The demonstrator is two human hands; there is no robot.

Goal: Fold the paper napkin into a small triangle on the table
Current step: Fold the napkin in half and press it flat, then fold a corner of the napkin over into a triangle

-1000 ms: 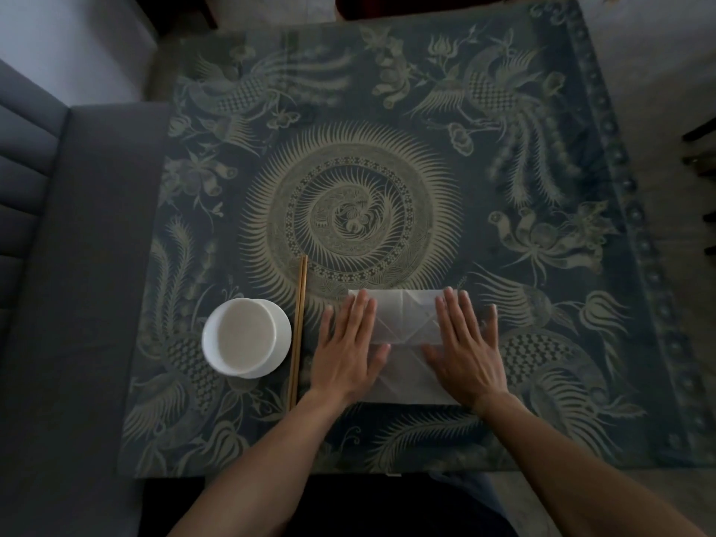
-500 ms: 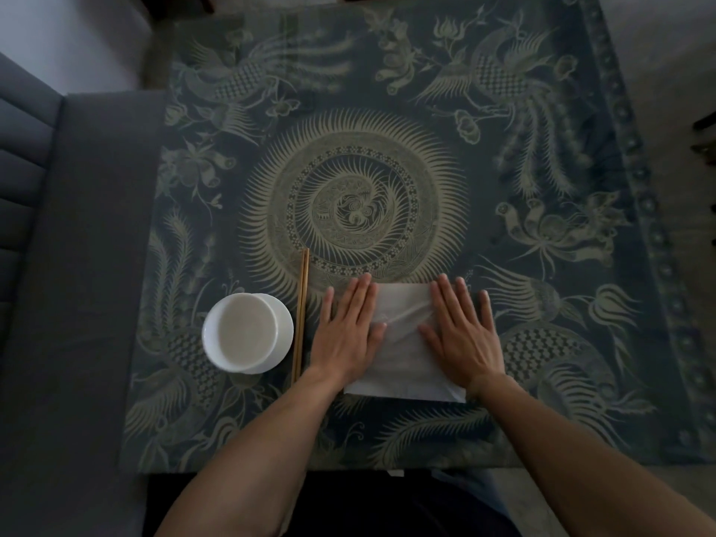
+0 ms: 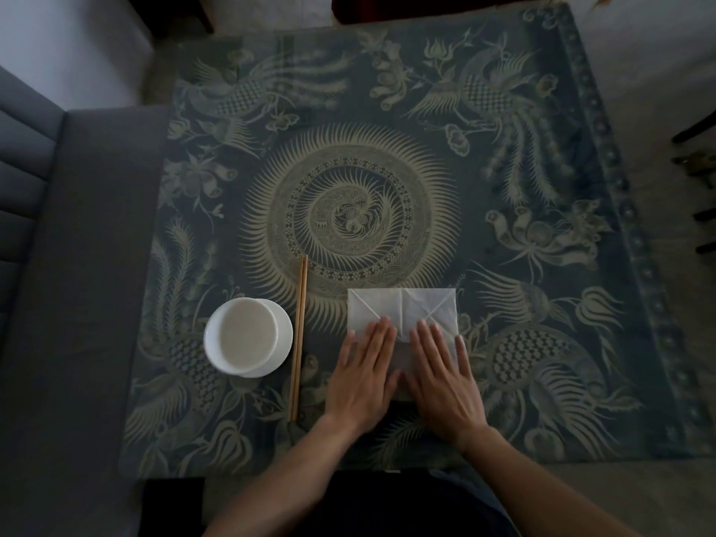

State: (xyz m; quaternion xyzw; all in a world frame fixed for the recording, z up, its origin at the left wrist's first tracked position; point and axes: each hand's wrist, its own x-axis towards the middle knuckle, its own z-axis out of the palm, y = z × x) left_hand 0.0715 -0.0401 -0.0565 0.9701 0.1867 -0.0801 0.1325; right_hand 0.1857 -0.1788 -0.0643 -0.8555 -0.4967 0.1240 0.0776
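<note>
The paper napkin (image 3: 403, 310) lies low and right of centre in the frame, a thin, faintly translucent white sheet folded to a near-square, with pale diagonal creases crossing its upper part and a vertical crease down the middle; its lower part is hidden under two hands. At the far left edge of the frame runs a grey upholstered seat (image 3: 77, 265), matte and softly ribbed at its upper end. Beside it the table (image 3: 387, 91) is covered by a dark blue cloth printed with pale feathery birds, flowers and a large round spiky medallion in the middle. In the lower left part of the cloth stands a round white bowl (image 3: 248, 337), smooth and glossy, its inside plain and pale. Just to its right lie wooden chopsticks (image 3: 300, 335), slim, straight and light brown, running top to bottom and close together. Further right the left hand (image 3: 362, 375) rests palm down on the napkin's lower left part, fingers straight and close together, gripping nothing. Just beside it, the thumbs nearly meeting, the right hand (image 3: 443, 375) lies flat on the lower right part, fingers straight and slightly spread, its little finger reaching the napkin's right edge.
</note>
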